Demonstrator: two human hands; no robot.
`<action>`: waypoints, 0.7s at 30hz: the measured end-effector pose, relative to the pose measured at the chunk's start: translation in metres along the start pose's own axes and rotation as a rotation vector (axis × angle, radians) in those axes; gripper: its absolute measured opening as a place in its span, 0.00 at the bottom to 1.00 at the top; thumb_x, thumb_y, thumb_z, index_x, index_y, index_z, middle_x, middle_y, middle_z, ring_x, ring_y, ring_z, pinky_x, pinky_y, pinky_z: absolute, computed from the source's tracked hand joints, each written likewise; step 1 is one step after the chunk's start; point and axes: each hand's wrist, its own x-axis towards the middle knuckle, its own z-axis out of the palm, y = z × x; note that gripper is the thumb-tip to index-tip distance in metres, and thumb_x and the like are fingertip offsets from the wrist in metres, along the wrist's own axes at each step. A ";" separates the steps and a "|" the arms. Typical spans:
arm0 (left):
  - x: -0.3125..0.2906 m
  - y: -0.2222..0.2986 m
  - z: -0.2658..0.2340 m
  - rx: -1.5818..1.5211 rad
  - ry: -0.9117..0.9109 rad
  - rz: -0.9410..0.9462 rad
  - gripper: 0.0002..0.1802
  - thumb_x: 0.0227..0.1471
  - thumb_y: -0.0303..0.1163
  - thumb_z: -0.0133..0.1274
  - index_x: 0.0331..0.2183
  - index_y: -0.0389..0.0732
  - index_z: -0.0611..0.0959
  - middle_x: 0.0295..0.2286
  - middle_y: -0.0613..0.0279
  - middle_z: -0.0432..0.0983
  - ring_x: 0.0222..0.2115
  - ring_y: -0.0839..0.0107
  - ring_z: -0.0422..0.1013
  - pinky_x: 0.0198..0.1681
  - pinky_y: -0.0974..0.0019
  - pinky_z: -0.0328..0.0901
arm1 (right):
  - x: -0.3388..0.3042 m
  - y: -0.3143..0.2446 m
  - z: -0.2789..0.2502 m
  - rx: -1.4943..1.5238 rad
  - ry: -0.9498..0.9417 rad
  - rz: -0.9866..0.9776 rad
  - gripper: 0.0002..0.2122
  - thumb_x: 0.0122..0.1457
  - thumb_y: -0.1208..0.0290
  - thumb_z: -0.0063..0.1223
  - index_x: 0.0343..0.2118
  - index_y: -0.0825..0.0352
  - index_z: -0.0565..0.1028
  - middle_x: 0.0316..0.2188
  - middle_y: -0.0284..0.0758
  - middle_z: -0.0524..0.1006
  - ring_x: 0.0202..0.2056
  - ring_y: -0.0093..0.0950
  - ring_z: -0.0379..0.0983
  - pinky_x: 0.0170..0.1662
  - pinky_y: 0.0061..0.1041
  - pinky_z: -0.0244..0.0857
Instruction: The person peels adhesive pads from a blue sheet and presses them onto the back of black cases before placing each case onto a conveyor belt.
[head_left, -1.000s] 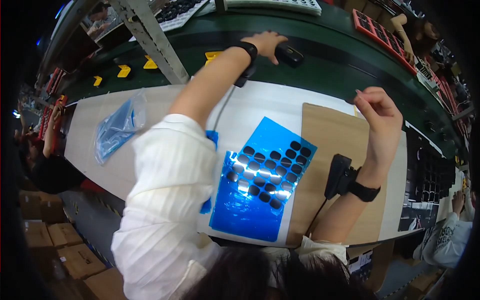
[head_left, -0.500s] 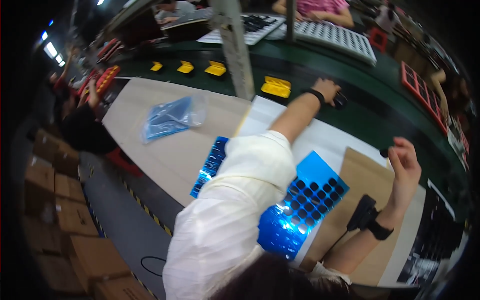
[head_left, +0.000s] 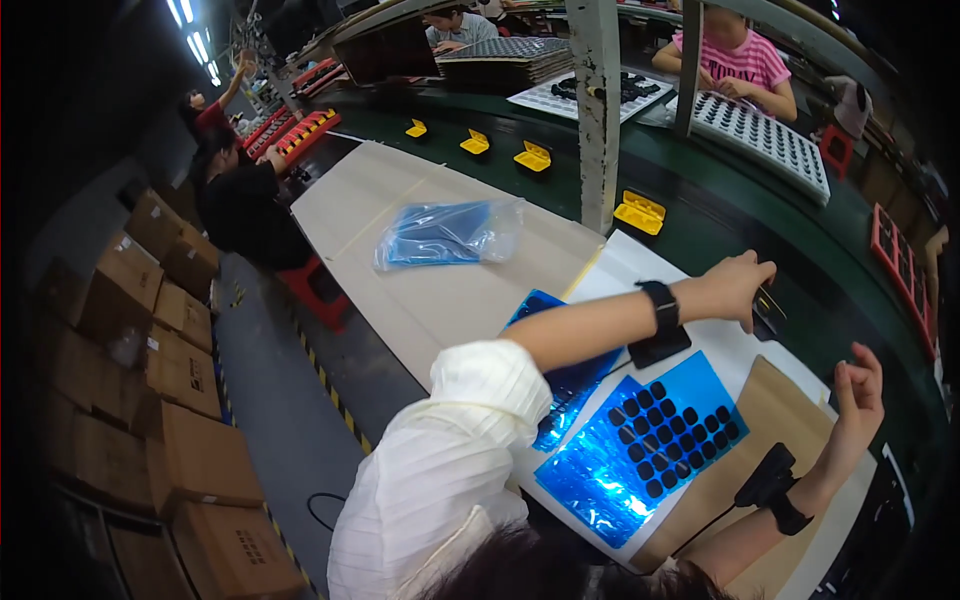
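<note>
My left hand (head_left: 728,288) reaches across to the edge of the green belt, its fingers curled at a small black case (head_left: 768,312). My right hand (head_left: 860,400) is raised over the right side of the work surface. Its thumb and forefinger come close together, and whatever may be between them is too small to make out. Below and between my arms lies a blue film sheet (head_left: 715,385) bearing rows of black rounded pads (head_left: 668,432). A second blue sheet (head_left: 550,432) lies partly under my left forearm. Each wrist wears a dark strapped device.
Open yellow cases (head_left: 640,212) stand along the green belt (head_left: 700,225), beside a worn metal post (head_left: 597,120). A clear bag with blue sheets (head_left: 450,235) rests on the tan board (head_left: 350,200). Across the belt, a person in pink works at a white tray (head_left: 765,140). Cartons (head_left: 205,440) line the left.
The view has swung left. My left hand has drawn the black case nearer across the belt. My right hand stays raised; the dark piece seen at its fingertips earlier no longer shows.
</note>
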 end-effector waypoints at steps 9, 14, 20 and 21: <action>-0.100 0.060 -0.067 -0.462 0.180 0.194 0.42 0.17 0.28 0.67 0.43 0.38 0.69 0.34 0.58 0.67 0.38 0.66 0.64 0.41 0.68 0.61 | -0.016 -0.051 0.062 0.512 -0.249 -0.069 0.03 0.43 0.78 0.54 0.19 0.70 0.72 0.40 0.41 0.67 0.41 0.28 0.65 0.47 0.26 0.56; -0.107 0.075 -0.058 -0.777 0.255 0.267 0.50 0.16 0.20 0.65 0.48 0.39 0.61 0.36 0.58 0.66 0.40 0.68 0.64 0.45 0.68 0.60 | -0.028 -0.059 0.065 0.560 -0.254 -0.037 0.04 0.45 0.78 0.49 0.17 0.70 0.69 0.43 0.44 0.65 0.47 0.39 0.62 0.50 0.33 0.54; -0.111 0.073 -0.052 -0.730 0.362 0.366 0.58 0.11 0.22 0.66 0.50 0.37 0.55 0.37 0.53 0.67 0.41 0.62 0.65 0.47 0.64 0.60 | -0.033 -0.062 0.067 0.602 -0.356 0.023 0.04 0.44 0.80 0.50 0.16 0.69 0.68 0.41 0.43 0.66 0.44 0.36 0.65 0.48 0.29 0.56; -0.111 0.073 -0.053 -0.737 0.360 0.360 0.58 0.11 0.22 0.66 0.50 0.37 0.55 0.37 0.53 0.67 0.41 0.62 0.65 0.47 0.64 0.60 | -0.033 -0.062 0.067 0.590 -0.368 0.022 0.05 0.43 0.80 0.50 0.16 0.69 0.68 0.40 0.43 0.66 0.44 0.35 0.65 0.47 0.28 0.57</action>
